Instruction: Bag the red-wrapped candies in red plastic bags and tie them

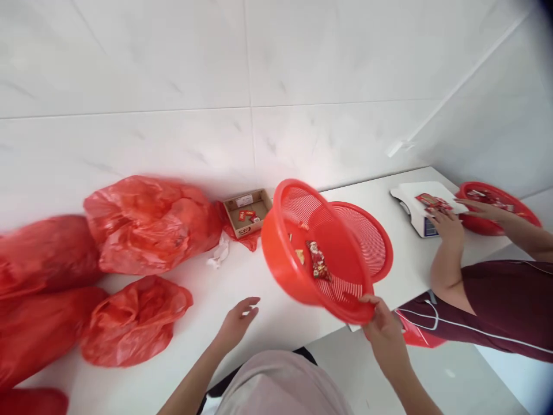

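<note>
My right hand (384,325) grips the near rim of a red plastic basket (283,259) and holds it tilted above the white table's (259,288) front edge. A few small wrapped sweets (317,260) lie inside the basket. My left hand (237,323) hovers over the table with fingers loosely spread, holding nothing, to the left of the basket. A second red basket (371,236) lies behind the tilted one.
Several bulging red plastic bags (151,222) crowd the table's left side. A small open cardboard box (248,212) sits by the wall. At the right another person's hands (444,222) work at a white scale (417,213) beside a third red basket (510,204).
</note>
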Demonstrator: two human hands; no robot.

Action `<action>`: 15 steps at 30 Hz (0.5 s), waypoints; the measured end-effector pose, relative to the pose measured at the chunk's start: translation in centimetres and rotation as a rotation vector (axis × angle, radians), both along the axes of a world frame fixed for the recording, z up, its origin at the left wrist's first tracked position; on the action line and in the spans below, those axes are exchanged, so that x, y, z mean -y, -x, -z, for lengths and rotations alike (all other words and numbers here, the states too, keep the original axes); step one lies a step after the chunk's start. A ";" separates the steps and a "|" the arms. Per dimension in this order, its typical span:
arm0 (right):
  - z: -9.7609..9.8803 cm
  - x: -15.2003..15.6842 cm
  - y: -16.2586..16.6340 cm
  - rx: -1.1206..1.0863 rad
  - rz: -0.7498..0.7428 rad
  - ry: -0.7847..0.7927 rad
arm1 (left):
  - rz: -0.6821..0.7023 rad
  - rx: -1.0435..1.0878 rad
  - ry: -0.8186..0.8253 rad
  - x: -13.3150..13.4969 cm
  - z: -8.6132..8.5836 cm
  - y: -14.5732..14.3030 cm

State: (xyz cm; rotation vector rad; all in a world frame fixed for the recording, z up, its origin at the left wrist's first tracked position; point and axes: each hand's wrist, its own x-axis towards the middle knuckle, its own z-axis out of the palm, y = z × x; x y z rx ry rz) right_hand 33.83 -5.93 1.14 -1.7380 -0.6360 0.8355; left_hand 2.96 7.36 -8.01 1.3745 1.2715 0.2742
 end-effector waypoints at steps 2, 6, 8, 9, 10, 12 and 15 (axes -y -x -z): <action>1.6 2.4 2.9 -0.080 -0.090 0.021 | -0.130 -0.067 -0.061 0.6 -0.5 5.8; 5.3 7.2 5.9 -0.111 -0.064 0.103 | -0.434 -0.435 -0.376 0.5 -0.9 15.7; 6.8 8.4 6.1 -0.030 -0.044 0.195 | -0.448 -0.575 -0.460 -0.3 -0.7 18.6; 7.4 8.6 6.0 0.035 -0.044 0.250 | -0.438 -0.606 -0.485 -0.8 -0.6 19.4; 7.8 8.3 5.9 0.109 -0.045 0.297 | -0.428 -0.619 -0.507 -1.3 -0.4 20.0; 8.4 6.9 5.9 0.247 -0.042 0.338 | -0.408 -0.646 -0.538 -2.6 -0.2 20.6; 8.9 3.4 6.7 0.353 -0.050 0.315 | -0.378 -0.723 -0.527 -4.5 -0.3 21.0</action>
